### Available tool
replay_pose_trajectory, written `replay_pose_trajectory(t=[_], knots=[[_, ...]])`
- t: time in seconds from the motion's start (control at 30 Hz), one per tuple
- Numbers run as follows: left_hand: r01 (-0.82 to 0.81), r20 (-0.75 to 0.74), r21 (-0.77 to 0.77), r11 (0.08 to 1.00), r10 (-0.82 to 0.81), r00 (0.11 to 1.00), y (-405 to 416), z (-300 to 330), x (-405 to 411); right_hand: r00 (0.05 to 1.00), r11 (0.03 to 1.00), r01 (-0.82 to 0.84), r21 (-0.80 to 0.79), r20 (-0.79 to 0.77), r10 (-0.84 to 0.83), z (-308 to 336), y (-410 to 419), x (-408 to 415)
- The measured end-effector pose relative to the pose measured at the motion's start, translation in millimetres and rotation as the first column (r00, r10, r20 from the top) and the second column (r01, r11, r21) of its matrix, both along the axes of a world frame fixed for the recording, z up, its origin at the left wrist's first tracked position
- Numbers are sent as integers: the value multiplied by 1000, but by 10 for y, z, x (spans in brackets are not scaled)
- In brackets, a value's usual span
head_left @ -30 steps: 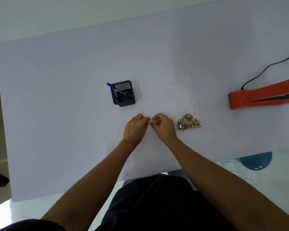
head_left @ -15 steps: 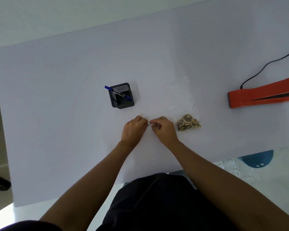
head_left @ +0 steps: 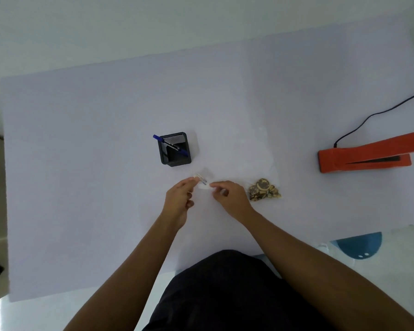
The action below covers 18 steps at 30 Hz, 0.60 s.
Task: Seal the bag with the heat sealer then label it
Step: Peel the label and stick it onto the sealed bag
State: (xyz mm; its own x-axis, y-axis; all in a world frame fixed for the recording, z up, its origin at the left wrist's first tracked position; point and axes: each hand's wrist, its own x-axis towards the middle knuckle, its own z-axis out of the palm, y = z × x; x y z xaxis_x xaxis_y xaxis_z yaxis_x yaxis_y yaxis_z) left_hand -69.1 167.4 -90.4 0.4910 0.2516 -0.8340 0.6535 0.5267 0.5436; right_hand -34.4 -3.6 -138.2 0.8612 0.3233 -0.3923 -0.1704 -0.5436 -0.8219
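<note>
Nearest: both forearms reaching in over the near edge of white table [head_left: 81,187]. Left hand [head_left: 178,201] and right hand [head_left: 232,199] close together at table centre, fingertips pinched on a small white piece, likely the label [head_left: 204,186]; a thin strip, perhaps backing paper, sticking up from the left fingertips. Exact split of the piece between the two pinches too small to tell.

Just right of the right hand: clear bag [head_left: 253,163] flat on table, brown contents [head_left: 264,192] bunched at its near corner, the rest of the film nearly invisible against the white. Seal line not discernible.

Beyond the hands: black pen holder [head_left: 175,151] with blue pen [head_left: 170,145] laid across its top.

Far right, well apart from bag: orange heat sealer [head_left: 368,154], cord [head_left: 378,113] running off toward table edge.

Judgement: sealing probably done, bag lying away from sealer. Labelling in hand: label not yet on bag. Pen untouched; any writing remains.
</note>
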Motion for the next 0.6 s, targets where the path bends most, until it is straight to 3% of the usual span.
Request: replay_pose_trajectory(t=[0.13, 0.27, 0.37, 0.47, 0.53, 0.6], knots=[[-53, -10, -159, 986, 52, 999, -268, 115, 69, 1000, 994, 22, 110, -14, -20, 299, -101, 41], [-107, -19, -203, 973, 105, 994, -582, 151, 192, 981, 969, 189, 157, -66, -180, 539, -274, 234], [-88, 1, -192, 977, 90, 996, -813, 125, 294, 978, 968, 206, 142, -73, -197, 564, -471, 450], [38, 38, 32, 999, -39, 998, -1029, 67, 428, 988, 989, 123, 86, -100, -114, 509, -704, 672], [153, 76, 268, 951, -179, 981, -1127, -12, 521, 991, 997, 67, 37, -116, -62, 443, -866, 797], [218, 97, 392, 894, -276, 956, -1193, -96, 618, 992, 999, 36, -11, -123, -37, 367, -1006, 900]])
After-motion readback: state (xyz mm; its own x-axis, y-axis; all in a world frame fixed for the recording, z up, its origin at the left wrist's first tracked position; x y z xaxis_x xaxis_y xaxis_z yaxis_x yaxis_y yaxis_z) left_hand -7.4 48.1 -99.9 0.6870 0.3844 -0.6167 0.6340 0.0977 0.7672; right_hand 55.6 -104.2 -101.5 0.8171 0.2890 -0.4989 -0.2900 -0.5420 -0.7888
